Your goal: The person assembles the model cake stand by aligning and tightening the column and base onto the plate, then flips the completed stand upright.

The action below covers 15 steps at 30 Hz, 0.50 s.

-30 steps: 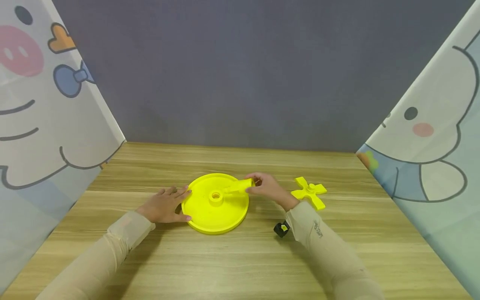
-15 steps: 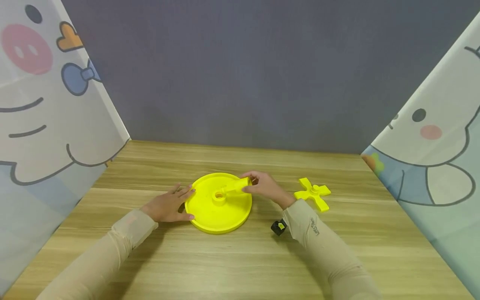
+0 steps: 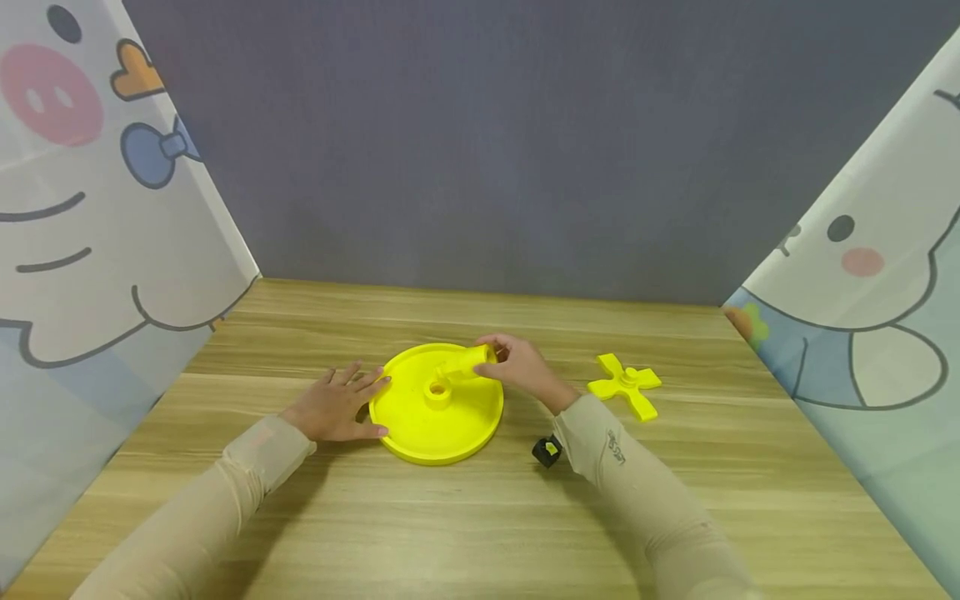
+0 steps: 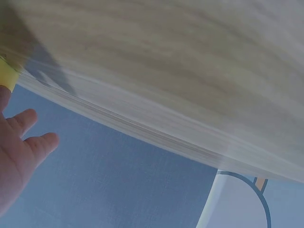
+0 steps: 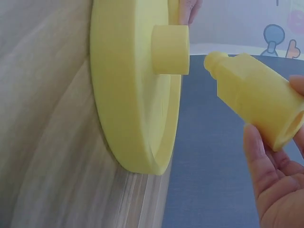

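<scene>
A yellow round dish-shaped base [image 3: 442,437] lies flat on the wooden table, with a short hollow post [image 3: 437,395] rising from its centre. My left hand [image 3: 333,411] rests at the base's left rim, fingers spread, thumb and fingertips touching the edge. My right hand [image 3: 517,367] pinches the wide hollow end of a yellow tapered piece [image 3: 462,363] above the right part of the base. In the right wrist view the piece [image 5: 256,95] is tilted, its narrow knobbed end pointing at the post [image 5: 171,50] with a gap between them.
A yellow four-armed cross piece [image 3: 625,385] with a round knob in its middle lies right of the base. A black device [image 3: 547,451] sits at the right cuff. A grey panel [image 3: 480,150] stands behind the table [image 3: 420,533], with cartoon-printed sheets on both sides.
My right hand has carried the tapered piece slightly left and up, and its wide end is raised more. My left hand stays at the rim. The head view has shifted slightly.
</scene>
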Each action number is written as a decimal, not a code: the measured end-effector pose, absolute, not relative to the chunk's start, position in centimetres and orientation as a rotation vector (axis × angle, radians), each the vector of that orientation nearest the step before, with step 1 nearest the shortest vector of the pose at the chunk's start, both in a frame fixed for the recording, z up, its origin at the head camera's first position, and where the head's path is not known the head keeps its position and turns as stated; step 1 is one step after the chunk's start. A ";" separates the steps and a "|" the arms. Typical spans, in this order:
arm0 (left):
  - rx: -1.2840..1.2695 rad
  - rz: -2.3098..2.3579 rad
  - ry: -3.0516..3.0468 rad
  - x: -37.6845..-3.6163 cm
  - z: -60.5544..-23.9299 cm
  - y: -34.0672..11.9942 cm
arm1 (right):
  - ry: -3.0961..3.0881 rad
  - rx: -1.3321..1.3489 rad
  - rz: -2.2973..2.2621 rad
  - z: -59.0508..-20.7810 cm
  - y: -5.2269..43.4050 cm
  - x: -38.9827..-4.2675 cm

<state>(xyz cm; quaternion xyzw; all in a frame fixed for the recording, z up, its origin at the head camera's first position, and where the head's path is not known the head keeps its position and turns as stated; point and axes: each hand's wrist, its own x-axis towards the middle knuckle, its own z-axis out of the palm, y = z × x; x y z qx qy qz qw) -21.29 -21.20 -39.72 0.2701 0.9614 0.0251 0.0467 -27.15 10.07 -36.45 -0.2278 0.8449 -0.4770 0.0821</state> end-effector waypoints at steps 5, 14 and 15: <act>0.822 0.086 2.932 -21.2 -39.6 -21.1 | 2.562 -0.757 -1.411 -36.3 9.4 -27.1; 0.826 0.083 2.938 -21.2 -39.4 -21.1 | 2.611 -0.897 -1.337 -36.1 8.1 -27.4; 0.822 0.082 2.939 -21.2 -39.5 -21.1 | 2.608 -0.908 -1.329 -36.1 8.0 -27.4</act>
